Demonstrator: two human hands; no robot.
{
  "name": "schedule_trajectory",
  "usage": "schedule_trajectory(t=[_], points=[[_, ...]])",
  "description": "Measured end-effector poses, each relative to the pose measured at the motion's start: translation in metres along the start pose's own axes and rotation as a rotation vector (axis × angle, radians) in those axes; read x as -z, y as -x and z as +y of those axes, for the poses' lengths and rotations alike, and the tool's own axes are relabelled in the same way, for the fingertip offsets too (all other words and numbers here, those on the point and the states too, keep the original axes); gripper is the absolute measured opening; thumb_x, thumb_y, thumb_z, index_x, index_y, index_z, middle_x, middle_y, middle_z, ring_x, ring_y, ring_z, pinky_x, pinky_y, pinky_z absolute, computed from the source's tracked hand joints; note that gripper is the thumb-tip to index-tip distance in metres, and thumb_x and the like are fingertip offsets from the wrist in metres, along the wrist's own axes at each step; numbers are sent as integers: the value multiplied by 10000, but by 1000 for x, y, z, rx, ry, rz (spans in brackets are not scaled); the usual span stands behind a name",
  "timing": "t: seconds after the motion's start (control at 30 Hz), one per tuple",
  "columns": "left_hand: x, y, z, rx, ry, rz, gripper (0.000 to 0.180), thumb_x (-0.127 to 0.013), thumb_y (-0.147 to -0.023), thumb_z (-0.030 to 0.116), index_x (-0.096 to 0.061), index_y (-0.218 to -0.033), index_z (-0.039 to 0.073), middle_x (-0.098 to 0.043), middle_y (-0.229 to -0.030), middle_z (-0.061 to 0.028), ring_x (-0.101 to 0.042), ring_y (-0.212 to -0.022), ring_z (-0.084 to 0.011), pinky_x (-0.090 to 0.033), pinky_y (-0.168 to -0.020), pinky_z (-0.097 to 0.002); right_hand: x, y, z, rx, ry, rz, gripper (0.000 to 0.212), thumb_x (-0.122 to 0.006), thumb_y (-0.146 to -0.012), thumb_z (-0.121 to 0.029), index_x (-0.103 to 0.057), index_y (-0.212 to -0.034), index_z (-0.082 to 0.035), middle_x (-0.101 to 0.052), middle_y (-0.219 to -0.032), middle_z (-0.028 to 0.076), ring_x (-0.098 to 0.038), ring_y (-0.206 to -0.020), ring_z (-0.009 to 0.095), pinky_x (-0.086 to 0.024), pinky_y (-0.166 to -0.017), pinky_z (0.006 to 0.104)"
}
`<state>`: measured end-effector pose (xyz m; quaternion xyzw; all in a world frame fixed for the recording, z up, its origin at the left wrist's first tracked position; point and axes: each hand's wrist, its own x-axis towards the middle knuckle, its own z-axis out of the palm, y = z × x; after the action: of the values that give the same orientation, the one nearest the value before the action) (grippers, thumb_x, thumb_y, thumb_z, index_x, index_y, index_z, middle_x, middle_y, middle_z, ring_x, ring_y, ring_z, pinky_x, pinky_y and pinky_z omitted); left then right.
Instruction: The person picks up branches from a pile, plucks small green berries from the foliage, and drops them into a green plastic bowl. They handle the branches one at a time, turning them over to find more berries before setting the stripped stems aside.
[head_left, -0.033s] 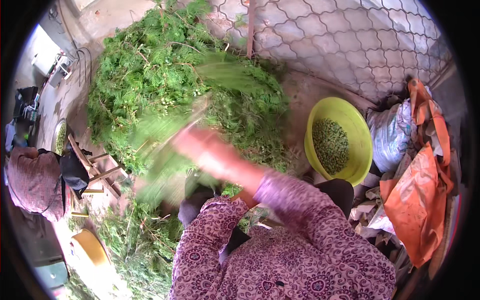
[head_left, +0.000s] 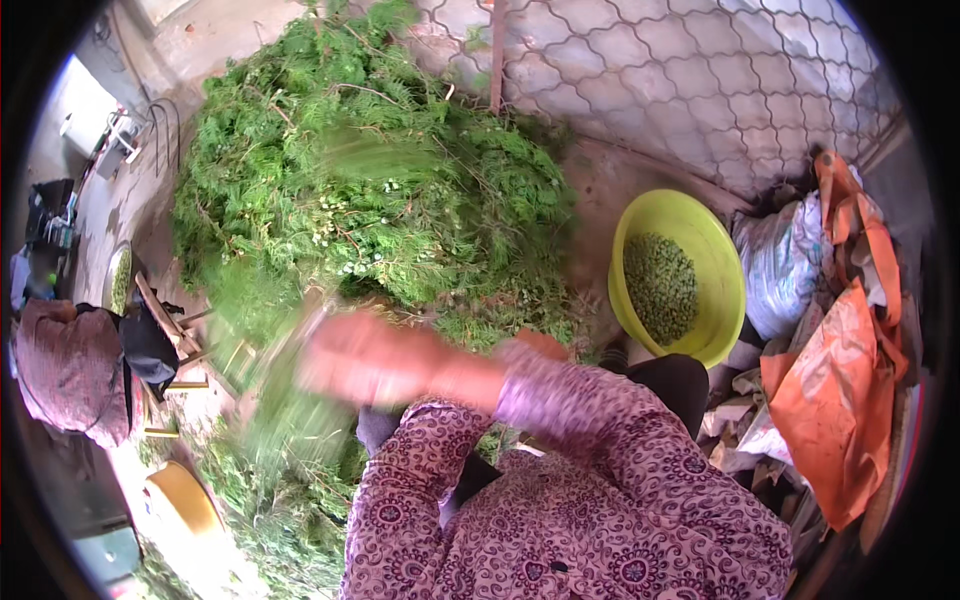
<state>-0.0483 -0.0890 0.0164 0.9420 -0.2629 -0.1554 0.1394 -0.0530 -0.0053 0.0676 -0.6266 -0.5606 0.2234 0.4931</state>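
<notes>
Blurred by motion, the right hand (head_left: 365, 358) reaches across the body to the person's left, its patterned purple sleeve (head_left: 560, 400) running back toward the lower right. It seems to be closed around a bunch of green stems (head_left: 270, 400), which smears downward and leftward from the hand, but the blur is too heavy to tell how tightly the fingers grip. Only the left arm's sleeve shows, low in the frame below the right forearm; the left hand itself is hidden, so its state cannot be told.

Just beyond the hand rises a large heap of feathery green branches (head_left: 370, 180), piled against a wire mesh fence (head_left: 680, 80) at the far side of the ground. More loose greenery (head_left: 270, 520) lies on the ground at the lower left.

To the right of the heap, near the fence, stands a yellow-green basin (head_left: 718, 260) holding small green pods (head_left: 660, 288). Right of the basin sit a pale sack (head_left: 785, 275) and orange bags (head_left: 850, 390). At the far left another person in dark red clothing (head_left: 65, 370) sits by a small wooden stool (head_left: 170, 330).
</notes>
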Motion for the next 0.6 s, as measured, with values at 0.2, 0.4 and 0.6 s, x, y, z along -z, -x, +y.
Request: schedule_trajectory(t=[0.2, 0.4, 0.6], points=[[3, 7, -9, 95, 3, -313, 166, -507, -763, 68, -599, -901, 76, -603, -897, -147, -591, -852, -272, -462, -719, -365, 27, -3, -62, -56, -269, -228, 614, -646, -755, -283, -399, -1225, 26, -547, -1065, 180, -562, -929, 248, -413, -903, 358], [5, 20, -26, 24, -104, 251, 34, -544, -686, 103, -572, -667, 107, -592, -690, -64, -582, -616, -213, -430, -597, -389, 126, 133, 76, -666, 252, 569, 329, -601, -777, -246, -589, -993, 2, -634, -867, 93, -602, -759, 154, -474, -679, 273], [62, 24, -48, 225, -220, 288, 117, -545, -747, 155, -539, -833, 75, -561, -696, -80, -570, -621, -231, -439, -594, -356, 93, 261, 179, -991, -32, 729, 355, -579, -723, -320, -614, -807, 23, -613, -738, 174, -595, -655, 279, -449, -618, 371]])
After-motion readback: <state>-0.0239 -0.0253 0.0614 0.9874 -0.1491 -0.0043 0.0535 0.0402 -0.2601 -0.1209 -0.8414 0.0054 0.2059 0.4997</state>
